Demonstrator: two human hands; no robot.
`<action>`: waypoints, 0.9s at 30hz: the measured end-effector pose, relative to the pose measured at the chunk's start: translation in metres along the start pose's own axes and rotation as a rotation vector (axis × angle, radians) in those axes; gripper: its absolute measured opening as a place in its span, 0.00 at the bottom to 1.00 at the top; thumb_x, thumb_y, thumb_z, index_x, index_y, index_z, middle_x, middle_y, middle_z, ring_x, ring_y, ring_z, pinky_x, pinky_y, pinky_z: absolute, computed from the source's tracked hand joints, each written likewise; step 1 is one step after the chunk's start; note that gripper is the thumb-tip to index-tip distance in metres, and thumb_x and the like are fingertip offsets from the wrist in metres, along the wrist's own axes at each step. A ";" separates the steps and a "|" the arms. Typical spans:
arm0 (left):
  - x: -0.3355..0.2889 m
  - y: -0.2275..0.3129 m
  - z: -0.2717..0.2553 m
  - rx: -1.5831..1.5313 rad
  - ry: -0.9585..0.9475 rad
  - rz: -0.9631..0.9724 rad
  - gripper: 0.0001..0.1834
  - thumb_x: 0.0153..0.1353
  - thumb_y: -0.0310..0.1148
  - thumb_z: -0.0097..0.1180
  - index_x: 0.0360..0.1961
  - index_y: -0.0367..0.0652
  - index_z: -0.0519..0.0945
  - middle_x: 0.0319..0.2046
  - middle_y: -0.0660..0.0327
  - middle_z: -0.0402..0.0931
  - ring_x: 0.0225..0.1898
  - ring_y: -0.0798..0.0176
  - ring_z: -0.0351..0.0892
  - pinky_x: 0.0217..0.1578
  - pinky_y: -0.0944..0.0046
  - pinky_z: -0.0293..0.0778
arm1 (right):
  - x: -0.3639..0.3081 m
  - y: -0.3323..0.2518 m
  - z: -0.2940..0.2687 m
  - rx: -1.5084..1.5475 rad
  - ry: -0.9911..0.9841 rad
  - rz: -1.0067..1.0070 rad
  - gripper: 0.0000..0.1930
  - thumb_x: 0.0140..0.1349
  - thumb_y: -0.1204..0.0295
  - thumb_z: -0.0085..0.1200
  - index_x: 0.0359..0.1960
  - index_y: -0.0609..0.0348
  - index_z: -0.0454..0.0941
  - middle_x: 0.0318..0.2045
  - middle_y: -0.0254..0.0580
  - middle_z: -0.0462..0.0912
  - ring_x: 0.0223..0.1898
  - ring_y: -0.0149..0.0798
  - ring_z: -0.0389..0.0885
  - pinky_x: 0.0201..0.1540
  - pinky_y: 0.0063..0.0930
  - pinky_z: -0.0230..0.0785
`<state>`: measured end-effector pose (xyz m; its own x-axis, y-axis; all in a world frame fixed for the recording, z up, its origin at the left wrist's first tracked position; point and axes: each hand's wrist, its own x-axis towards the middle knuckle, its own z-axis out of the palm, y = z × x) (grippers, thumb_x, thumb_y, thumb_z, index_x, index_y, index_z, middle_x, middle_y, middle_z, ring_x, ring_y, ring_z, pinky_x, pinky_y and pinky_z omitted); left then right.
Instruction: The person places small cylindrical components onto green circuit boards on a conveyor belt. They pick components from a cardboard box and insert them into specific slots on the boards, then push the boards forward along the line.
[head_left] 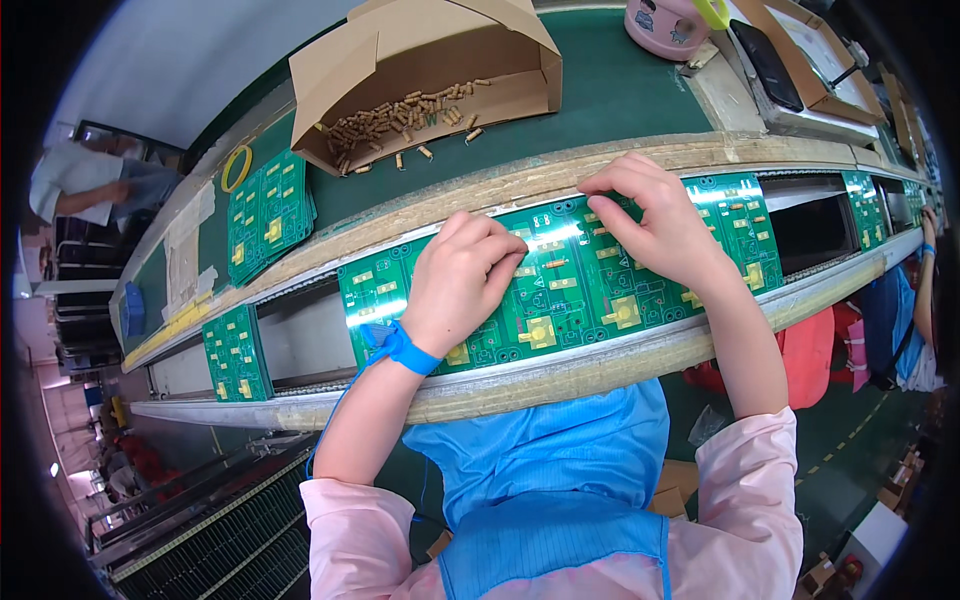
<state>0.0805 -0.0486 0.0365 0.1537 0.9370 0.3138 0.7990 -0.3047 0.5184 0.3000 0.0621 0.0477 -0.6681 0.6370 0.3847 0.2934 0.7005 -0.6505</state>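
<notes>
Green circuit board [580, 290], left hand [462, 280] curled, right hand [655, 222] fingertips pressing

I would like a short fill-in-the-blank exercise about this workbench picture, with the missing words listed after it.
1. Both hands rest on a circuit board whose colour is ____.
2. The strap on the wrist of the left hand is ____.
3. The small tan parts lie inside an open ____ box.
4. The right hand touches the board with its ____.

Missing words: green; blue; cardboard; fingertips
</notes>
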 end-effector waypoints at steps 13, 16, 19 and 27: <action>-0.002 0.009 0.005 0.103 0.064 0.048 0.06 0.46 0.22 0.63 0.28 0.42 0.83 0.27 0.59 0.75 0.35 0.53 0.73 0.36 0.57 0.72 | -0.004 0.004 -0.003 -0.058 -0.012 0.025 0.06 0.58 0.75 0.55 0.36 0.64 0.79 0.33 0.48 0.80 0.41 0.50 0.76 0.45 0.39 0.70; -0.006 0.013 0.006 0.253 0.080 0.079 0.07 0.43 0.23 0.59 0.26 0.45 0.82 0.27 0.59 0.74 0.35 0.53 0.73 0.35 0.56 0.73 | -0.001 -0.001 -0.002 -0.060 0.022 -0.024 0.05 0.58 0.76 0.55 0.34 0.65 0.79 0.33 0.50 0.80 0.40 0.52 0.76 0.45 0.41 0.69; -0.004 0.017 0.011 0.386 0.052 0.130 0.07 0.45 0.28 0.58 0.28 0.46 0.82 0.28 0.62 0.73 0.36 0.58 0.73 0.34 0.59 0.72 | -0.001 -0.002 -0.006 -0.058 0.040 -0.013 0.05 0.57 0.77 0.55 0.34 0.64 0.80 0.32 0.49 0.80 0.40 0.52 0.76 0.45 0.40 0.69; -0.015 0.029 0.001 0.504 -0.006 0.154 0.15 0.50 0.29 0.55 0.41 0.43 0.81 0.36 0.62 0.74 0.42 0.60 0.73 0.41 0.61 0.71 | 0.000 -0.006 -0.007 -0.041 0.051 0.005 0.05 0.57 0.77 0.56 0.33 0.64 0.80 0.32 0.47 0.81 0.40 0.50 0.77 0.45 0.39 0.70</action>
<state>0.1021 -0.0714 0.0457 0.2936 0.8891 0.3512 0.9470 -0.3205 0.0196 0.3031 0.0604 0.0567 -0.6310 0.6552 0.4154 0.3246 0.7093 -0.6257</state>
